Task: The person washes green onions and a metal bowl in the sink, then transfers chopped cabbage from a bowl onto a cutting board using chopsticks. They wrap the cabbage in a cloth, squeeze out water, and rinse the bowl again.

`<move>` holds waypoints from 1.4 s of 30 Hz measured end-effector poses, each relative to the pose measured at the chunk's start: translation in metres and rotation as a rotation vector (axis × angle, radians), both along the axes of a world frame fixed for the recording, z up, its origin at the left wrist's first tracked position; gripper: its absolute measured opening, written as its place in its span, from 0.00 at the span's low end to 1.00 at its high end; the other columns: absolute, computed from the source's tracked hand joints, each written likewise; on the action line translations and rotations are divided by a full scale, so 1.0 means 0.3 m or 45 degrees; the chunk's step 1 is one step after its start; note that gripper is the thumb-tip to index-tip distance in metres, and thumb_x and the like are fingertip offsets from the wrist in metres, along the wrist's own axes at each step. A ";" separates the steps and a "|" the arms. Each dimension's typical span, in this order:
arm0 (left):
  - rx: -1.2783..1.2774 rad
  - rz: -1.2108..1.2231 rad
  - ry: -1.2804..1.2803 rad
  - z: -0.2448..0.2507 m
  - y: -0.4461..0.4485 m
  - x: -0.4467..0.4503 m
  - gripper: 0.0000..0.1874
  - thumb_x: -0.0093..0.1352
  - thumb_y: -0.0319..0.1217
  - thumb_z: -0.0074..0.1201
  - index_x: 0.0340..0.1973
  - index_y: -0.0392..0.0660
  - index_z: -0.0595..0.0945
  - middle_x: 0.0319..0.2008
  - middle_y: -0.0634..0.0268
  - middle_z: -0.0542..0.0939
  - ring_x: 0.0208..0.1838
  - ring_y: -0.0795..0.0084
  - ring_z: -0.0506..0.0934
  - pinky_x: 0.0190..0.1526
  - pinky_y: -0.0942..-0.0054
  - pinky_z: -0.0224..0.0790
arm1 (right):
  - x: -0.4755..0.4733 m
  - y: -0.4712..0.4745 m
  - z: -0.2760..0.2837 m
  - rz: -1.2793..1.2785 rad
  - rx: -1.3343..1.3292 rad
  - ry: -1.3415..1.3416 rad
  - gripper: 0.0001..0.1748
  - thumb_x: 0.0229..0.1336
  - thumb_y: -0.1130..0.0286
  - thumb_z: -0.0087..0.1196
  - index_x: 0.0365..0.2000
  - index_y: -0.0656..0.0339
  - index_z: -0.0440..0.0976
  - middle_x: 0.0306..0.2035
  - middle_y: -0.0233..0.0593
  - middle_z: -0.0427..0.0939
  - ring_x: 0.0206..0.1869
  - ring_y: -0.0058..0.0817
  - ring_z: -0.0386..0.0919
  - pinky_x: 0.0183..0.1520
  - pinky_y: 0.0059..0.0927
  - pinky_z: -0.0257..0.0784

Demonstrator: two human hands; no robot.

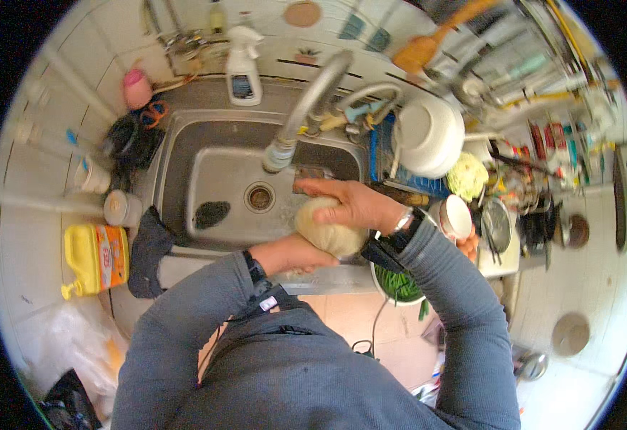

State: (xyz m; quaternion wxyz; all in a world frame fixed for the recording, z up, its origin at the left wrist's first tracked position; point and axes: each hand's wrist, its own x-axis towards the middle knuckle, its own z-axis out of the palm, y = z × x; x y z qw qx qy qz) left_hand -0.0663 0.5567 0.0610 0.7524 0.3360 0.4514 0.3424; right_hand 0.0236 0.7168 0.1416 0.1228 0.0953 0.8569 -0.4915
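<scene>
Between my two hands is a pale, rounded, yellowish object (328, 227), blurred, so its exact kind cannot be told. My left hand (294, 253) supports it from below on the left. Over its top and right side lies my right hand (359, 203), with the thumb across it. Both hands are above the near right part of a stainless steel sink (222, 188). The metal faucet (284, 145) reaches over the basin, beyond my hands. A dark flat item (212, 214) lies on the basin floor left of the drain (260, 197).
A white spray bottle (243, 72) stands behind the sink. To the left are a yellow jug (96, 260) and a dark cloth (149, 258). White bowls (429, 134), a pale green vegetable head (467, 176) and a cup (456, 216) crowd the right. Green vegetables (397, 282) fill a bowl below my right forearm.
</scene>
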 end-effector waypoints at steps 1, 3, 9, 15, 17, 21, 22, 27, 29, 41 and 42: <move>0.092 0.078 0.048 -0.017 -0.003 0.009 0.22 0.59 0.33 0.61 0.48 0.43 0.75 0.34 0.64 0.79 0.35 0.70 0.76 0.37 0.69 0.70 | -0.019 -0.001 0.018 0.182 0.113 0.080 0.46 0.51 0.42 0.58 0.62 0.61 0.60 0.58 0.50 0.69 0.61 0.37 0.67 0.63 0.33 0.60; 0.419 0.269 0.048 -0.054 -0.022 0.029 0.24 0.59 0.33 0.61 0.50 0.45 0.75 0.42 0.59 0.79 0.46 0.65 0.77 0.48 0.65 0.71 | -0.041 -0.019 0.049 0.308 0.322 0.017 0.47 0.47 0.41 0.60 0.61 0.60 0.62 0.58 0.51 0.69 0.61 0.40 0.67 0.63 0.35 0.60; 0.705 0.741 0.114 -0.195 0.084 0.161 0.29 0.61 0.37 0.60 0.57 0.49 0.70 0.56 0.59 0.72 0.60 0.59 0.69 0.63 0.64 0.60 | -0.131 -0.151 0.032 0.212 0.649 -0.181 0.31 0.38 0.47 0.63 0.43 0.54 0.78 0.42 0.51 0.77 0.47 0.49 0.75 0.51 0.41 0.71; 0.784 1.074 0.349 -0.459 0.153 0.245 0.26 0.65 0.41 0.55 0.56 0.51 0.70 0.57 0.61 0.72 0.62 0.60 0.67 0.63 0.64 0.58 | -0.193 -0.229 -0.101 0.082 1.039 -0.222 0.18 0.42 0.55 0.60 0.32 0.55 0.79 0.37 0.51 0.76 0.38 0.48 0.77 0.42 0.45 0.75; 0.710 0.961 0.493 -0.544 0.169 0.274 0.25 0.65 0.43 0.54 0.56 0.51 0.70 0.57 0.60 0.72 0.62 0.59 0.67 0.62 0.63 0.59 | -0.207 -0.240 -0.148 0.126 1.138 -0.274 0.17 0.43 0.55 0.58 0.30 0.56 0.79 0.36 0.51 0.77 0.37 0.49 0.78 0.40 0.46 0.75; 0.773 1.014 0.723 -0.618 0.165 0.303 0.24 0.66 0.45 0.51 0.55 0.52 0.72 0.55 0.58 0.75 0.58 0.57 0.71 0.58 0.61 0.64 | -0.222 -0.250 -0.211 0.108 1.215 -0.347 0.16 0.45 0.56 0.56 0.29 0.59 0.78 0.32 0.52 0.79 0.34 0.51 0.79 0.37 0.46 0.76; 0.722 0.969 0.776 -0.620 0.152 0.301 0.24 0.66 0.46 0.50 0.55 0.52 0.72 0.53 0.58 0.76 0.57 0.56 0.72 0.56 0.60 0.66 | -0.222 -0.251 -0.221 0.108 1.216 -0.330 0.17 0.45 0.56 0.56 0.29 0.59 0.78 0.31 0.53 0.79 0.34 0.51 0.79 0.37 0.46 0.76; 0.859 0.937 0.922 -0.594 0.099 0.267 0.22 0.66 0.46 0.48 0.53 0.52 0.74 0.47 0.58 0.79 0.49 0.52 0.77 0.48 0.56 0.70 | -0.201 -0.258 -0.268 0.068 1.285 -0.338 0.17 0.44 0.57 0.56 0.30 0.60 0.78 0.27 0.54 0.79 0.33 0.51 0.79 0.37 0.47 0.77; 0.790 0.825 0.947 -0.587 0.084 0.258 0.21 0.65 0.46 0.49 0.50 0.51 0.76 0.45 0.58 0.80 0.48 0.52 0.77 0.47 0.56 0.70 | -0.192 -0.265 -0.291 0.081 1.315 -0.403 0.18 0.44 0.57 0.56 0.30 0.61 0.78 0.28 0.54 0.79 0.33 0.50 0.80 0.37 0.46 0.77; 0.049 0.683 0.157 -0.199 -0.068 0.014 0.23 0.59 0.34 0.62 0.51 0.47 0.77 0.33 0.65 0.82 0.27 0.71 0.78 0.25 0.71 0.72 | -0.038 -0.165 -0.144 -0.842 -0.740 -0.060 0.36 0.62 0.50 0.50 0.62 0.66 0.58 0.61 0.45 0.66 0.61 0.33 0.65 0.64 0.34 0.60; 0.069 0.680 0.135 -0.156 -0.075 0.012 0.24 0.59 0.35 0.61 0.51 0.47 0.76 0.35 0.64 0.82 0.31 0.70 0.79 0.29 0.69 0.74 | -0.013 -0.180 -0.136 -0.834 -1.020 0.098 0.37 0.62 0.49 0.49 0.62 0.65 0.57 0.61 0.46 0.65 0.63 0.34 0.64 0.65 0.35 0.60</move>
